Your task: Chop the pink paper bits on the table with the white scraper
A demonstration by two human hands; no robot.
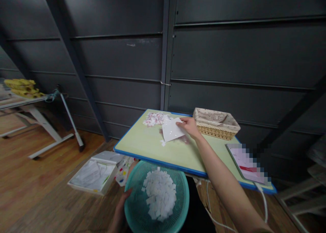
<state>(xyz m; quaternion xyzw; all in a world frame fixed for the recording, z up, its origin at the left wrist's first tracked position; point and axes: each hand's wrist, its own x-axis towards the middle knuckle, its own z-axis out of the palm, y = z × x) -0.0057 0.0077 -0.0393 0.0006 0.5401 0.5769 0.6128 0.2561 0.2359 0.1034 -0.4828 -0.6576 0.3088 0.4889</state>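
Note:
My right hand (189,126) reaches over the pale green tabletop (137,139) with fingers pinched on the edge of a white card (171,131). Small specks dot the card, which is tilted just above the surface. Left of it lies a heap of small white and pink bits (156,119), and a few loose white scraps (163,143) lie nearer me. Below the table's front edge, my left hand (125,196) grips the rim of a teal plastic colander (186,199). Many small white pieces (161,194) are piled inside it. Part of that hand is hidden behind the rim.
A fabric-lined wicker basket (216,132) stands at the table's back right, near a tablet (246,165) with a white cable (263,199). An open white box (93,177) sits on the floor at left. Farther left is a wheeled table (40,115) with yellow items (21,87).

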